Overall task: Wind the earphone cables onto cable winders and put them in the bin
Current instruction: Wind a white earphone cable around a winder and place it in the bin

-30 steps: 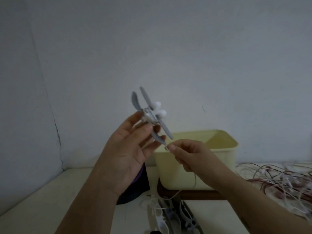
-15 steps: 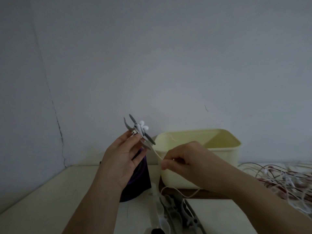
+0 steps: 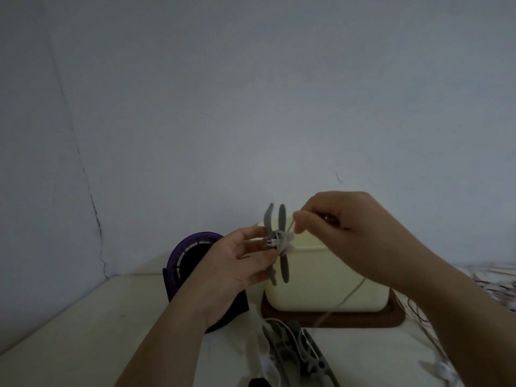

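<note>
Cable winder [image 3: 282, 226]: grey, cross-shaped, blades roughly upright; held in the air in front of the bin, level with its rim
Earphone cable [image 3: 280, 243]: white; several turns around the winder's hub; one strand rises to the right hand, and a slack length hangs down across the bin's front towards the table
Left hand [image 3: 240, 261]: thumb and curled fingertips clamped on the winder's hub from the left
Right hand [image 3: 349, 233]: just right of the winder; thumb and forefinger pinched together on the cable, other fingers curled
Bin [image 3: 321, 277]: pale yellow, behind the hands; stands on a dark wooden tray [image 3: 349, 319]
Fan [image 3: 192, 255]: purple and black; left of the bin, partly behind the left wrist
Spare winders [image 3: 293, 350]: grey, lying on the table [image 3: 83, 331] near its front edge
Loose cables [image 3: 497, 286]: tangled, far right
</note>
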A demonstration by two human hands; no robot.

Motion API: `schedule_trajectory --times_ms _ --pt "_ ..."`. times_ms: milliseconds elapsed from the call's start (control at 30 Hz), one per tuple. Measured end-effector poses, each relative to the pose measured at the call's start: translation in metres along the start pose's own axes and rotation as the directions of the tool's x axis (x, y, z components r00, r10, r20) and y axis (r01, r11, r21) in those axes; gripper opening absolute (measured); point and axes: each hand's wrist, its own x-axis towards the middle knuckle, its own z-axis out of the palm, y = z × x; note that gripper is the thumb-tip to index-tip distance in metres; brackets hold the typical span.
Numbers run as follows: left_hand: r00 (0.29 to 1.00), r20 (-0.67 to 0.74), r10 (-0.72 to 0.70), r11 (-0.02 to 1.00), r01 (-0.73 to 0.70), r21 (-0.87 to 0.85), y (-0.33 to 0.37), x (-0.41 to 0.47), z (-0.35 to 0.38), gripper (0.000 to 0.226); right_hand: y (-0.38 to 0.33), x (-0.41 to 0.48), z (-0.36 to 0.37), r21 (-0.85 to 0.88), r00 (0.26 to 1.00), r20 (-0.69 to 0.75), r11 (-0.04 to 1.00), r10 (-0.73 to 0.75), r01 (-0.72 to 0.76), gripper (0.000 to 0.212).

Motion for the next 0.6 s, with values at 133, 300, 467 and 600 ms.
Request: schedule_trajectory --times_ms 133,300,467,600 --pt "0.995 0.104 0.000 0.990 -0.014 0.138 0.001 -0.003 0.003 0.032 0.016 0.003 -0.004 -0.004 0.992 -0.124 1.000 0.022 -0.022 0.018" --pt "0.980 0.198 -0.012 0.978 -0.030 0.208 0.004 -0.005 0.002 0.037 0.030 0.004 -0.005 0.050 0.975 -0.210 0.997 0.072 -0.063 0.020" --pt "0.955 0.295 -0.019 0.997 -0.002 0.071 0.015 -0.011 0.002 0.032 0.039 0.004 0.000 0.345 0.971 -0.160 0.931 0.180 -0.116 0.036" --pt "0.938 0.344 0.042 0.988 0.012 -0.154 0.023 -0.013 0.011 0.032 0.043 0.001 0.027 0.536 0.968 0.008 0.816 0.251 -0.216 0.033"
